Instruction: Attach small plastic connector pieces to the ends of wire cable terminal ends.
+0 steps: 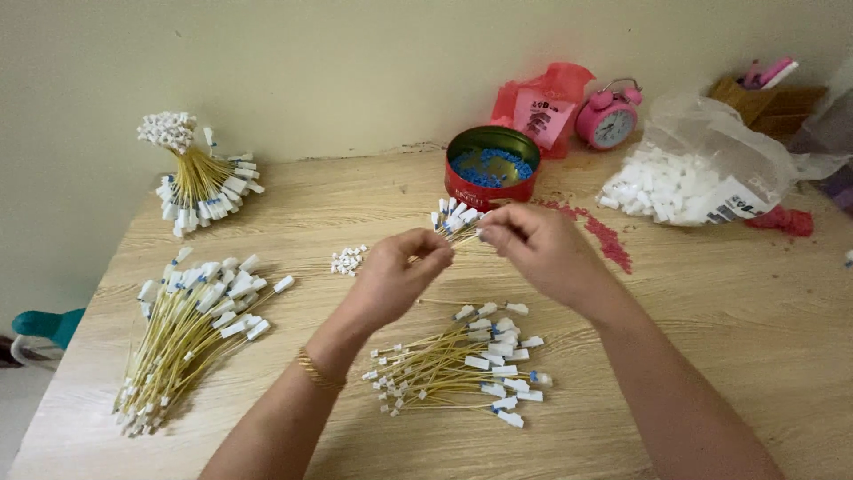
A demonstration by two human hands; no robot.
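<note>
My left hand pinches a small bunch of thin yellow wires tipped with white connectors, raised above the wooden table. My right hand meets it from the right, fingertips closed on the connector end of the bunch. Below both hands lies a loose pile of yellow wires with white ends. A few small white pieces sit just left of my left hand. A gold bangle circles my left wrist.
A larger wire pile lies at the left; a tied wire bundle sits at the back left. A red round tin of blue bits, a clear bag of white connectors, scattered red bits, and a pink alarm clock are at the back.
</note>
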